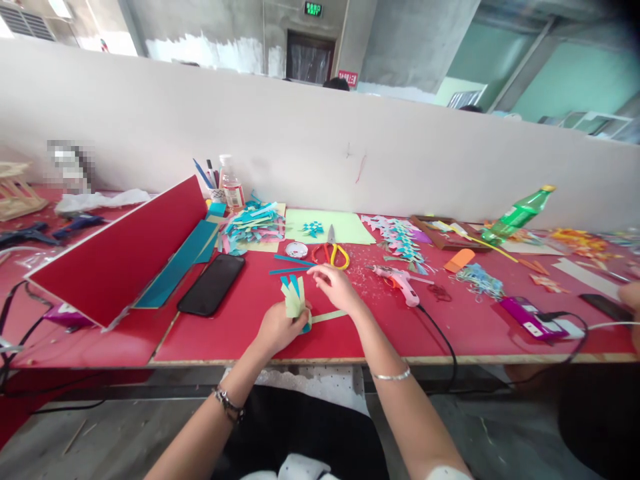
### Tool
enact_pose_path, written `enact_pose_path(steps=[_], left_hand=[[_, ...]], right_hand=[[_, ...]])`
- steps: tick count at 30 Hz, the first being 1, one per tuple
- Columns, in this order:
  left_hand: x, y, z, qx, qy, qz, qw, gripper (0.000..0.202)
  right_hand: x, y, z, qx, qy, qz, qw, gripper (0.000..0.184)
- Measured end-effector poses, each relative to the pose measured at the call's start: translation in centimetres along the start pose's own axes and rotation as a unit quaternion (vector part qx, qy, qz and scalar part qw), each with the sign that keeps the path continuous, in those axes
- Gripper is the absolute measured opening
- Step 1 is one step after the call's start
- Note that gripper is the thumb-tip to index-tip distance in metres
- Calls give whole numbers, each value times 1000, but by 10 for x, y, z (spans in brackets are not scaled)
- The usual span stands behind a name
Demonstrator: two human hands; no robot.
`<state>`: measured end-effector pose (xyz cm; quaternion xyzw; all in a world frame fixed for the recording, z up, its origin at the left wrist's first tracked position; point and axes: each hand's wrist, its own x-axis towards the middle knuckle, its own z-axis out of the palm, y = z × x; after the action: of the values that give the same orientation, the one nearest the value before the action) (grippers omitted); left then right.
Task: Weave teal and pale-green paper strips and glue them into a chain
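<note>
My left hand (278,328) is closed around a woven piece of pale green and blue paper strips (294,297), held just above the red table (240,333) near its front edge. My right hand (334,285) hovers right beside it, fingers curled towards the strips, touching or nearly touching them; a pale green strip (327,316) trails out below it to the right. Loose blue strips (290,261) lie on the table just behind the hands.
A black phone (211,285), a red board (117,257) with blue sheets, scissors (331,252), a pink glue gun (400,281) with its cable, a heap of paper scraps (253,225), bottles (231,185) (517,215) and a purple device (531,319) lie around. Another person's hand (631,297) shows at the right edge.
</note>
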<state>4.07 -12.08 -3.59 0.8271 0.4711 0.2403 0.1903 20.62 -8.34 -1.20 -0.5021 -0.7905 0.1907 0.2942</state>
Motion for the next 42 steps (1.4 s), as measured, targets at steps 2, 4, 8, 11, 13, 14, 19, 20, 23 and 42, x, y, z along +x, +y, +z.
enact_pose_path(steps=[2,4,8,11,13,14,19,20,23,42], left_hand=[[0,1,-1,-10,2,-9,1000,27],[-1,2,-1,-15,4,-5,1000,27],[-2,1,0,-19,11,2,1000,27],[-2,1,1,-28,12,-22,999,28],[-2,1,1,-31,6,-27,999,28],[-2,2,1,-31,4,-24,999,28],[-1,3,-1,-16,-4,-14,1000,26],[-1,3,-1,-15,-4,-12,1000,26],[-2,2,-1,-16,3,3,1000,25],[-2,-1,2,-32,12,1,999,30]], right_hand=[[17,6,0,-145,-3,11,989,29],[31,11,4,-191,-7,25,981,27],[43,21,10,-229,-8,41,972,23],[38,24,5,-242,-4,46,969,23],[32,24,0,-244,1,47,969,24],[29,24,-2,-244,2,43,969,24],[29,23,0,-253,-17,14,967,32],[31,24,2,-255,-20,15,967,33],[41,27,8,-256,-20,30,966,31],[29,35,1,-23,41,75,996,35]])
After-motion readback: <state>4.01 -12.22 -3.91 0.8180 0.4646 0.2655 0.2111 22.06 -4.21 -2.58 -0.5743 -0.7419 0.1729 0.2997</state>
